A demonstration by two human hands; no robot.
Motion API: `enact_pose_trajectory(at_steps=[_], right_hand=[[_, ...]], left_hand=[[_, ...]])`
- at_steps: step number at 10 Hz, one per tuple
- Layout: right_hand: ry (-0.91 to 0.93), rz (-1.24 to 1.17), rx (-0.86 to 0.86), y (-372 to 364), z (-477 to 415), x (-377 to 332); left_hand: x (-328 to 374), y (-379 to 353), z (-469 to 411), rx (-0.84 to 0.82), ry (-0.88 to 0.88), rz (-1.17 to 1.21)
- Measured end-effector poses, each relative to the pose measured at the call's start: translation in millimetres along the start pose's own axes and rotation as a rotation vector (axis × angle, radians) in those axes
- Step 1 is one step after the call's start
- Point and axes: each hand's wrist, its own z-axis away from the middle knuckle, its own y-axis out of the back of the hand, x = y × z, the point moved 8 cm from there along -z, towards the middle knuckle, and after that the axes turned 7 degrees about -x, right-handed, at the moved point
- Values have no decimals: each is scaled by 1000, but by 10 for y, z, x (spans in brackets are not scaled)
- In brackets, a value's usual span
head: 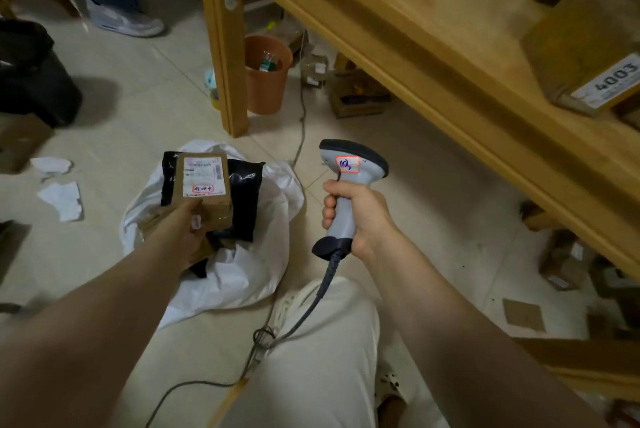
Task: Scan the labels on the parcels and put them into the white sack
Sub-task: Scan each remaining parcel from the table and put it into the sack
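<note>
My left hand grips box by near edge, label up, just above sack — right hand curled round scanner, right of sack. Swing scanner head onto label, hold box flat — then drop in.

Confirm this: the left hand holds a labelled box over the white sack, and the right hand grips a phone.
Not quite. The right hand grips a corded scanner, not a phone; the head view shows it. The rest stands: the left hand holds a labelled box over the white sack.
</note>
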Motion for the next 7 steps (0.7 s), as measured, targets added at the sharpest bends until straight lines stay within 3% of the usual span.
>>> enact_pose_trajectory(at_steps=[1,2,3,4,5,6,7], right_hand=[[-8,-7,21,63,-94,14],[-10,8,41,124,-131,43],[-10,11,42,148,-111,46],[13,21,45,180,-28,1],[54,30,58,240,141,-54],[117,10,68,320,403,-168],[218,-7,108,502,759,-352]], left_hand=[[-180,138,-473,-1,55,-133],[-318,83,-403,-51,29,-216],[-323,-128,-280,-42,-92,-381],[-168,-509,-40,8,-246,-913],[-49,-1067,371,-100,-587,-1328],[26,-1587,899,-148,-876,-1579],[54,-2067,1487,-203,-1074,-1644]])
